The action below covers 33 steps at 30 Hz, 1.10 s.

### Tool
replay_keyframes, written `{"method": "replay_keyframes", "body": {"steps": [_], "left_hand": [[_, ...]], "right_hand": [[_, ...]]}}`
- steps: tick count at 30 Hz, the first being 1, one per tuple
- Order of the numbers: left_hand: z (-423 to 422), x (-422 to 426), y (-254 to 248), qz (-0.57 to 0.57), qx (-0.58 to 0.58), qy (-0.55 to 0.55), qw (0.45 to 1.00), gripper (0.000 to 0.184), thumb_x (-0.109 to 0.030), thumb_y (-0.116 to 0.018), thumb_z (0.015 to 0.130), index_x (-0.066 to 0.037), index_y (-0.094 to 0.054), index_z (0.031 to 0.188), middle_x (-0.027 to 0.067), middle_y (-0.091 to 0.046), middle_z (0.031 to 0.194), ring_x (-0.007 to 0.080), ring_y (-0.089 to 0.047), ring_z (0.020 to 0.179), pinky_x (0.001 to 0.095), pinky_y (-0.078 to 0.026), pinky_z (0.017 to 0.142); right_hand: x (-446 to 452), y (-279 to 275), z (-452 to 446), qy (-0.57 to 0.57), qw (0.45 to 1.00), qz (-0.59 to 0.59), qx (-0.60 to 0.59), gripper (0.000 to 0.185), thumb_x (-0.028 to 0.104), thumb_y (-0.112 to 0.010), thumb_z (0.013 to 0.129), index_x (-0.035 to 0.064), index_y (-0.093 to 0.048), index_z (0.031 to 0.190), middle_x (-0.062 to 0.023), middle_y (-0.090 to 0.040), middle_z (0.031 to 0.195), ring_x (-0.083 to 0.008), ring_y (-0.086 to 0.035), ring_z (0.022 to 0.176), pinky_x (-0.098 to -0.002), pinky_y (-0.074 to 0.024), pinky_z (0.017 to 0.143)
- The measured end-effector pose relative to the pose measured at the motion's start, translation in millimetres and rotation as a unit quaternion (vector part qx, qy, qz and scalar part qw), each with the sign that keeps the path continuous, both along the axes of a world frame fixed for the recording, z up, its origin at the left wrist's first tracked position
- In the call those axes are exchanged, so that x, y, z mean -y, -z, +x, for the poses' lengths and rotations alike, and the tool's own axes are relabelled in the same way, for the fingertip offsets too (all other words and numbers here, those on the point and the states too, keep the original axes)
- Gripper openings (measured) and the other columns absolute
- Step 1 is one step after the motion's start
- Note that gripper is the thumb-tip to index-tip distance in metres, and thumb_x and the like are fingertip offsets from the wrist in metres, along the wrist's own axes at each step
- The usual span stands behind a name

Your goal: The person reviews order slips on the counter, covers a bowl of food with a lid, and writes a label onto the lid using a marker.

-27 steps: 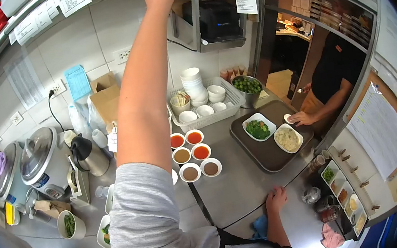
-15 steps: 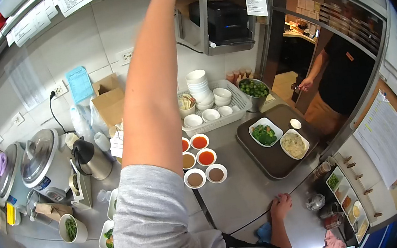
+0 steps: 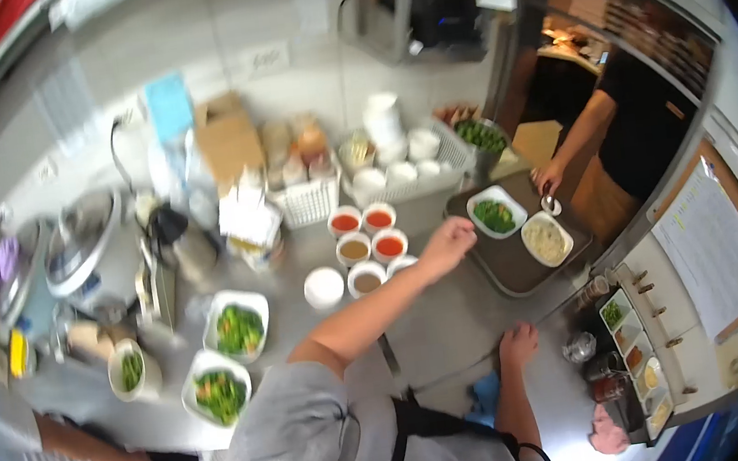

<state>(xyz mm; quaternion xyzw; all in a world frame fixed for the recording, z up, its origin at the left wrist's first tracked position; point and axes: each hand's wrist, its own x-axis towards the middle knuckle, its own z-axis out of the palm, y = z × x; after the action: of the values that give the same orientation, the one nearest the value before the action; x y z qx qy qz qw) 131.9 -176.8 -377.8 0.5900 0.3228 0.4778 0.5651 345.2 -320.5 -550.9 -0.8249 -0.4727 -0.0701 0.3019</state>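
Observation:
My left hand (image 3: pixel 450 246) is stretched over the counter at the left edge of a brown tray (image 3: pixel 522 278). Its fingers are curled together and blurred; anything inside them is hidden. Just beyond it on the tray is a white bowl of green vegetables (image 3: pixel 495 213), and a bowl of pale rice-like food (image 3: pixel 546 240) sits beside that. Below my left forearm, white cups of sauce (image 3: pixel 388 246) stand in a cluster, one partly covered by the arm. My right hand (image 3: pixel 518 344) rests on the steel counter, fingers slightly bent and apart, near a blue cloth (image 3: pixel 485 399).
A person's hand (image 3: pixel 549 177) reaches through the opening to a small white cup (image 3: pixel 551 205) on the tray. Two bowls of greens (image 3: pixel 216 387) stand at left, near another person's arm (image 3: pixel 91 446). Behind are a basket of white dishes (image 3: pixel 423 182) and a condiment rack (image 3: pixel 643 363).
My left hand has come down from the slips overhead to the tray's edge. The other person's hand has moved in over the tray. My right hand stays on the counter; the view has shifted.

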Motion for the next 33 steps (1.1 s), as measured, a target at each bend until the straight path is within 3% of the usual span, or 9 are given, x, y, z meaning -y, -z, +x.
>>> {"method": "replay_keyframes", "body": {"steps": [4,10,11,12,15,18,20,28,33], "left_hand": [[3.6,80.7,81.7,0.008,-0.039,0.108,0.993,0.025,-0.02,-0.052,0.08,-0.005,-0.047,0.099,0.0021,-0.05,0.078,0.0082,-0.048,0.066,0.0228,-0.041,0.056],[-18.4,170.6,117.2,-0.133,-0.043,0.124,0.982,0.023,-0.019,-0.05,0.08,-0.004,-0.048,0.097,0.0041,-0.053,0.084,0.0099,-0.05,0.074,0.0229,-0.042,0.063],[-31.4,180.9,113.5,-0.089,-0.059,0.133,0.985,0.021,-0.017,-0.049,0.081,-0.004,-0.049,0.096,0.0051,-0.054,0.086,0.0118,-0.051,0.078,0.0237,-0.043,0.067],[-31.4,184.8,152.0,-0.009,-0.013,0.089,0.996,0.019,-0.015,-0.049,0.081,-0.005,-0.05,0.097,0.005,-0.054,0.085,0.0119,-0.052,0.076,0.025,-0.044,0.065],[-72.8,205.7,147.4,-0.17,-0.082,0.04,0.981,0.019,-0.014,-0.048,0.082,-0.007,-0.048,0.1,-0.0002,-0.048,0.073,0.0072,-0.047,0.063,0.0221,-0.042,0.053],[-109.9,220.6,184.0,-0.146,-0.057,-0.008,0.988,0.016,-0.013,-0.044,0.083,-0.005,-0.046,0.097,0.0005,-0.048,0.071,0.0068,-0.045,0.053,0.0203,-0.04,0.046],[-118.3,223.3,182.8,-0.182,-0.039,-0.041,0.982,0.015,-0.012,-0.042,0.084,-0.004,-0.045,0.097,0.0021,-0.049,0.072,0.0077,-0.046,0.05,0.0201,-0.04,0.043],[-99.3,206.2,152.3,-0.231,-0.079,-0.051,0.968,0.016,-0.014,-0.044,0.083,-0.005,-0.045,0.096,0.0038,-0.048,0.07,0.0094,-0.046,0.045,0.0216,-0.037,0.035],[-96.2,200.3,143.4,-0.276,-0.085,-0.08,0.954,0.02,-0.022,-0.046,0.083,-0.007,-0.044,0.097,0.0046,-0.048,0.071,0.0097,-0.046,0.044,0.0206,-0.036,0.035]], "right_hand": [[-5.3,-1.1,-4.4,-0.024,1.0,-0.008,0.008,0.024,0.021,-0.051,0.072,0.009,-0.052,0.093,-0.0121,-0.047,0.102,-0.0291,-0.044,0.096,-0.0426,-0.0335,0.08],[-3.6,15.9,11.5,-0.082,0.996,0.023,0.037,0.025,0.019,-0.054,0.07,0.0061,-0.054,0.092,-0.0143,-0.05,0.096,-0.0312,-0.048,0.089,-0.0411,-0.037,0.078],[-4.3,13.7,14.8,-0.092,0.995,0.025,0.025,0.025,0.018,-0.055,0.069,0.0062,-0.054,0.091,-0.0153,-0.049,0.098,-0.0317,-0.048,0.088,-0.0427,-0.0373,0.078],[-0.2,3.4,7.6,-0.102,0.994,0.013,0.045,0.026,0.015,-0.057,0.067,0.0053,-0.054,0.091,-0.0163,-0.049,0.1,-0.0327,-0.047,0.092,-0.0424,-0.0366,0.08],[-2.7,16.9,14.4,-0.117,0.989,0.072,0.055,0.025,0.015,-0.056,0.066,0.0075,-0.053,0.09,-0.02,-0.047,0.103,-0.0337,-0.043,0.099,-0.0441,-0.0343,0.082],[-2.1,14.3,14.4,-0.08,0.987,0.133,-0.038,0.023,0.016,-0.056,0.069,0.0073,-0.054,0.091,-0.0172,-0.047,0.099,-0.0307,-0.044,0.093,-0.0396,-0.0358,0.08],[4.5,6.1,12.1,-0.057,0.961,0.157,-0.219,0.023,0.017,-0.056,0.07,0.0067,-0.054,0.09,-0.0156,-0.047,0.096,-0.0288,-0.045,0.089,-0.0364,-0.0366,0.078],[82.8,-3.8,-11.9,-0.182,0.913,0.11,-0.347,0.021,0.014,-0.054,0.073,0.0032,-0.052,0.091,-0.0132,-0.047,0.096,-0.0246,-0.045,0.088,-0.0324,-0.0372,0.077],[105.6,2.7,-12.0,-0.259,0.92,0.1,-0.275,0.022,0.013,-0.051,0.075,0.0024,-0.048,0.093,-0.0125,-0.046,0.097,-0.0243,-0.044,0.093,-0.0325,-0.0349,0.082]]}}
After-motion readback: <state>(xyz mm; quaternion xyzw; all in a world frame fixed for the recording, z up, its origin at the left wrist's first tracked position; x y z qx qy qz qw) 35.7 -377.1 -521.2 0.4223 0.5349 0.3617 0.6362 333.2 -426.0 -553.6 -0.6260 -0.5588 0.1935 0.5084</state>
